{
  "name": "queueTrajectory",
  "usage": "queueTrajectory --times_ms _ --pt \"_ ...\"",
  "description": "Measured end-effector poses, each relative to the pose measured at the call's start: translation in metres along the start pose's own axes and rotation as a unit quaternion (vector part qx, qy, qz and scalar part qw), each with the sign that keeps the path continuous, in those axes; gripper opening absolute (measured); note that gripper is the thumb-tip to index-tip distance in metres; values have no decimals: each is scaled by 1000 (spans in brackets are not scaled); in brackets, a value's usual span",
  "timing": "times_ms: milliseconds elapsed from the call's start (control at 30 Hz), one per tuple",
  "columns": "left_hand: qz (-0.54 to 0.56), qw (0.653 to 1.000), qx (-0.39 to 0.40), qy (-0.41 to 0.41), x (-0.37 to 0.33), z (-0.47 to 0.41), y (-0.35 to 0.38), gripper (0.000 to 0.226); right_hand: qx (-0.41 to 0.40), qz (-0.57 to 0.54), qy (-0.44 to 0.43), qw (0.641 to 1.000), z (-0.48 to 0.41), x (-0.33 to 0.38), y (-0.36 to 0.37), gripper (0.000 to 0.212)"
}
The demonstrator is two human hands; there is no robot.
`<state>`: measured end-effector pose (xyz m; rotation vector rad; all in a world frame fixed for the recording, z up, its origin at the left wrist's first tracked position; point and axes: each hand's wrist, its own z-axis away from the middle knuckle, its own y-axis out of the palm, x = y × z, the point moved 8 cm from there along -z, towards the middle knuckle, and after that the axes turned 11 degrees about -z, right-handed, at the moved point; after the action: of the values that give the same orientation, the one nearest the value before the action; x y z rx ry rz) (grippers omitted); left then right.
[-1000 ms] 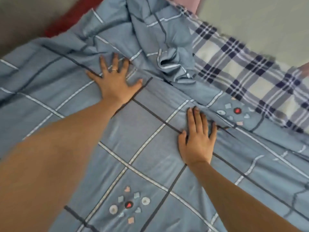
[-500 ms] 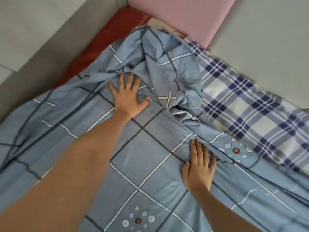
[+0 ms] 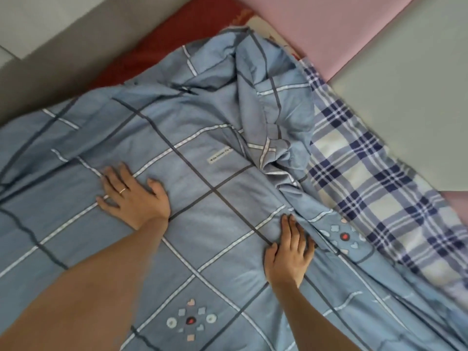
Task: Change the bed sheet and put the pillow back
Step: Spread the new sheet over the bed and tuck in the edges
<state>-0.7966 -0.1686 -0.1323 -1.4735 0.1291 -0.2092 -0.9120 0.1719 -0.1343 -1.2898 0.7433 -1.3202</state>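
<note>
A blue bed sheet [image 3: 222, 188] with a grid of white and dark lines is spread over the bed and bunched in a crumpled ridge at the upper middle. My left hand [image 3: 134, 196], with a ring on one finger, lies flat on the sheet at the left with fingers spread. My right hand [image 3: 288, 252] presses flat on the sheet lower right of centre, fingertips against a fold. A navy and white plaid sheet [image 3: 367, 188] shows beneath along the right side. No pillow is in view.
A red mattress edge [image 3: 162, 49] shows at the top left beside a grey floor strip [image 3: 50, 67]. A pink panel [image 3: 326, 29] and a pale grey-green panel [image 3: 415, 97] border the bed at the top right.
My left hand has slid back from the bunched ridge toward the left and nearer to me, still flat on the sheet. My right hand stays pressed at the fold. The view shifted.
</note>
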Motion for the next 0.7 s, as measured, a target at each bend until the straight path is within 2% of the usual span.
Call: queueTrajectory --times_ms 67,133,167,200,233,267,300,333,400,433,467,500,567,633,667,700 --pt "18 1000 8 7 -1 -3 -1 69 -43 -33 -41 998 -9 18 -15 52" --pt "30 999 10 7 0 -5 -1 67 -99 -92 -206 969 -25 69 -43 24" --pt "26 1000 9 9 0 -5 1 67 -105 -111 -288 945 -36 101 -60 18" --pt "22 1000 6 9 1 -5 1 66 -102 -131 -328 930 -53 130 -79 18" --pt "20 1000 6 7 2 -6 1 66 -99 -169 -313 929 -77 153 -96 17" --pt "17 1000 5 5 3 -8 2 67 -83 -202 -262 940 -108 170 -105 19" --pt "14 1000 8 5 4 -8 2 68 -44 -223 -184 956 -142 181 -104 33" --pt "12 1000 10 5 4 -7 2 68 1 -221 -110 969 -176 191 -98 57" --pt "14 1000 16 5 4 -6 2 69 53 -196 -32 979 -236 208 -85 95" --pt "15 1000 18 6 3 -6 2 70 66 -193 -17 979 -261 214 -79 101" --pt "13 1000 16 8 2 -7 2 69 70 -196 -14 978 -277 221 -75 99" --pt "10 1000 13 6 2 -8 3 69 69 -215 -15 974 -288 226 -67 86" --pt "16 1000 16 0 3 -9 4 69 9 -296 -16 955 -295 238 -66 50" --pt "19 1000 18 5 0 -10 1 69 -54 -419 29 906 -294 241 -73 27" --pt "20 1000 14 7 -1 -10 0 69 -61 -466 49 881 -295 243 -76 19" --pt "24 1000 12 7 -1 -10 0 68 -66 -460 38 885 -297 248 -84 19"
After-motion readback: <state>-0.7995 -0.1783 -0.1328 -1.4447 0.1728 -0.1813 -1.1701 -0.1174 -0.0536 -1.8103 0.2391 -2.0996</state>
